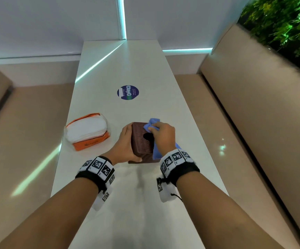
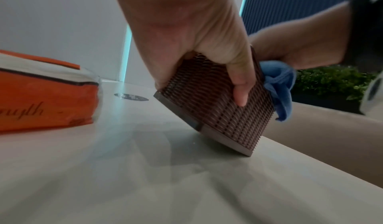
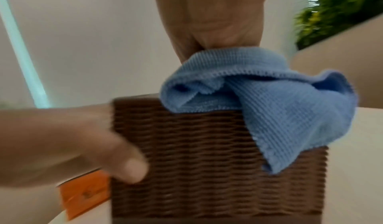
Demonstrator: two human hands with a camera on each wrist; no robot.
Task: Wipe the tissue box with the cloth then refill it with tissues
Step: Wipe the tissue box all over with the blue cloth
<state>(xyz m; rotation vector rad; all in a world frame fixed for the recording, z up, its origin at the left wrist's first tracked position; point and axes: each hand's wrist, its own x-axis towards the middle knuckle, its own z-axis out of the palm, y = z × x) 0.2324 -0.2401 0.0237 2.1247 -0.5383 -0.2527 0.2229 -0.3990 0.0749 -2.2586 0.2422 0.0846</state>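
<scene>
A brown woven tissue box (image 1: 142,141) (image 2: 215,103) (image 3: 207,162) stands on the white table (image 1: 138,203), with a dark opening in its top. My left hand (image 1: 127,142) (image 2: 207,47) grips its left side, the thumb on the near face. My right hand (image 1: 161,135) (image 3: 213,22) holds a bunched blue cloth (image 1: 153,123) (image 2: 277,86) (image 3: 259,99) against the far right part of the box's top; some of the cloth hangs down the right side. An orange pack of white tissues (image 1: 87,132) (image 2: 41,94) lies to the left of the box.
A round blue sticker (image 1: 128,92) sits on the table beyond the box. Beige bench seats (image 1: 253,114) flank the table on both sides. Green plants (image 1: 285,26) fill the upper right. A white wall closes the far end.
</scene>
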